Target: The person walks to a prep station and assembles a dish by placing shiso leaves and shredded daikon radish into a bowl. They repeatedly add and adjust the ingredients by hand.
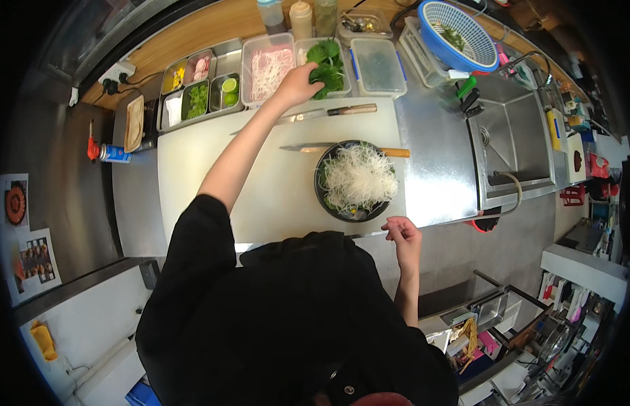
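Note:
My left hand reaches across the board to a clear container of green, jagged-edged leaves. Its fingers close on the leaves at the container's left side; the fingertips are partly hidden. A dark round bowl, heaped with white shreds over some greens, sits at the right of the white cutting board. By the counter's front edge, just right of the bowl, hovers my right hand, its fingers curled in with nothing seen in them. Two knives, a dark-handled one and a wooden-handled one, lie behind the bowl.
Left of the leaves stand a tub of pale shreds and a metal tray with cut limes and chopped greens. A lidded box, a blue colander and a sink are on the right. Squeeze bottles line the back.

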